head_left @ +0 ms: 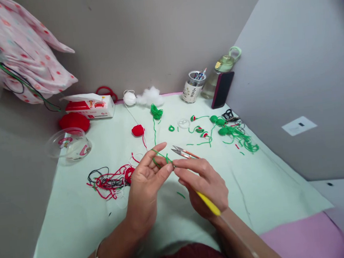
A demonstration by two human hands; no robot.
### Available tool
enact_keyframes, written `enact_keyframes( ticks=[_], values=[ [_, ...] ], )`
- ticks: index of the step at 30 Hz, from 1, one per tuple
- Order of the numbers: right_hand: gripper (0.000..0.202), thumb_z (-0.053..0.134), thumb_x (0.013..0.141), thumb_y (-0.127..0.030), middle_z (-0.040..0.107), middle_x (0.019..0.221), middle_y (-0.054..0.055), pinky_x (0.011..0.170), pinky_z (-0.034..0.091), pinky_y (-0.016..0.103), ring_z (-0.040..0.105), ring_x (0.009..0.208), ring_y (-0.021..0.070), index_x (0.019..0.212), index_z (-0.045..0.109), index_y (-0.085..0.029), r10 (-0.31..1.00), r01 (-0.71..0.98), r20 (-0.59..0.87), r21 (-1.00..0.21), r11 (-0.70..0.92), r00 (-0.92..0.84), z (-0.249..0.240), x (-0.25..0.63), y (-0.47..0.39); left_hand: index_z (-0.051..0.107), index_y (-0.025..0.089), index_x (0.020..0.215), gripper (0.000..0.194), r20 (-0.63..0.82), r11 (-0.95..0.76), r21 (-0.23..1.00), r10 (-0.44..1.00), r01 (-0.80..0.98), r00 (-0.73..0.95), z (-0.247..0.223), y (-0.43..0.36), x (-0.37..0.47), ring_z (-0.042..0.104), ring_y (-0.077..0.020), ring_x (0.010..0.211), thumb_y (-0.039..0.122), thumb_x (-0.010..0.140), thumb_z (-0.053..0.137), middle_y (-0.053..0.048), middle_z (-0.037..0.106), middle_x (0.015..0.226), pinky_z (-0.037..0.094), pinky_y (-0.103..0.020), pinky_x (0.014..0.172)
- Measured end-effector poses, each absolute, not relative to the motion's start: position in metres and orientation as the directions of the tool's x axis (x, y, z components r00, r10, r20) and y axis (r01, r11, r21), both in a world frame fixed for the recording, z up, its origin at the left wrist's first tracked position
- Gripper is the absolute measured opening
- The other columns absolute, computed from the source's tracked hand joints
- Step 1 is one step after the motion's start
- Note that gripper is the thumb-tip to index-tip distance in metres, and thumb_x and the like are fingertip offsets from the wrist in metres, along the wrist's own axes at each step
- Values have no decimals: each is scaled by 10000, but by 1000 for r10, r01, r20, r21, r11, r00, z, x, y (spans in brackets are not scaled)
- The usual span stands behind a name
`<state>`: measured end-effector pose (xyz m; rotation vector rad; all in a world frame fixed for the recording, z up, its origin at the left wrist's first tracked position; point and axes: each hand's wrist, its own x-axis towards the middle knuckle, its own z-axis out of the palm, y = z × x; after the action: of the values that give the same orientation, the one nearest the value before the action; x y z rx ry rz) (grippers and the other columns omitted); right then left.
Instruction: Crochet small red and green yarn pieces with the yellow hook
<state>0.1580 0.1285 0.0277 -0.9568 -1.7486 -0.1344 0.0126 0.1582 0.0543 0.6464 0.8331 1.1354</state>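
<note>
My left hand [145, 184] is closed on green yarn [161, 154], which is looped round its raised fingers and pinched near the thumb tip. A crochet hook with a yellow handle [208, 203] sits in my right hand [204, 182], its tip meeting the yarn at the left fingertips; the tip itself is hidden. From a green yarn bundle [157, 112] behind, a strand runs down towards my left hand. Thread snips [184, 152] lie just beyond my fingers. Left of my left hand is a tangle of red, black and white yarn [112, 181].
Small green-and-red crocheted pieces [200, 129] and green yarn scraps [246, 139] lie at the right. A red yarn ball [138, 130], white stuffing [151, 97], a pen jar [192, 87], a phone [223, 90], a bottle [213, 84], a tissue box [103, 106] and a clear tub [80, 150] stand around.
</note>
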Motion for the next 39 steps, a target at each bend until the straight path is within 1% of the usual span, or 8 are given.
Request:
enact_keyframes(
  ticks=[3,6,9,11,17,22,30,39],
  values=[
    [416,727,944,-35,788,1187,89,904,676,391,774,1063,235,1273,776,-286,527,760,847,-297,578,-69,26,156,127,822,211,1208,469,-347,497,650,867,-575,357,58,160,12,623,-100,776,242,757,949,18,668,827,531,-192,771],
    [324,685,1006,-127,792,1124,62,823,656,397,757,994,228,1246,783,-321,580,656,813,-463,596,47,30,159,127,837,168,1174,467,-381,603,520,798,-605,467,60,163,10,664,-114,798,228,729,966,-13,707,845,562,-208,810],
    [241,598,1070,-207,792,946,46,733,603,386,722,846,214,1183,797,-281,677,382,712,-688,617,187,38,162,128,844,186,1167,405,-362,544,529,839,-652,407,60,165,7,687,-109,792,167,770,924,5,706,828,578,-204,826],
    [220,602,1076,-233,785,881,34,711,575,371,705,803,206,1130,811,-273,729,244,648,-760,603,221,42,162,130,844,192,1166,390,-356,511,547,859,-663,369,60,165,6,700,-113,802,148,784,905,11,708,835,589,-210,841],
    [185,648,1065,-267,820,1061,41,862,574,367,724,1031,212,1083,830,-290,804,98,559,-829,551,205,39,164,136,856,165,1109,354,-350,561,489,827,-668,439,60,168,8,702,-103,762,157,761,921,-9,754,853,596,-201,807],
    [191,632,1074,-261,803,983,34,749,576,323,704,896,182,1084,821,-292,859,-126,475,-856,502,191,35,167,140,866,143,1067,324,-341,581,479,814,-658,470,62,169,8,695,-104,752,165,750,926,-9,749,863,588,-201,787],
    [179,665,1056,-297,840,1008,37,904,597,365,756,999,208,1043,843,-290,842,60,514,-857,512,163,43,161,140,868,187,1117,343,-320,569,559,819,-603,476,57,165,13,655,-98,819,140,778,848,-17,767,1030,554,-198,808],
    [184,647,1062,-310,835,925,43,791,614,378,762,906,215,1018,822,-274,839,39,508,-859,511,193,38,161,141,860,192,1043,251,-340,503,632,864,-590,372,56,170,9,702,-138,838,165,794,844,-10,763,851,554,-250,869]
  ],
)
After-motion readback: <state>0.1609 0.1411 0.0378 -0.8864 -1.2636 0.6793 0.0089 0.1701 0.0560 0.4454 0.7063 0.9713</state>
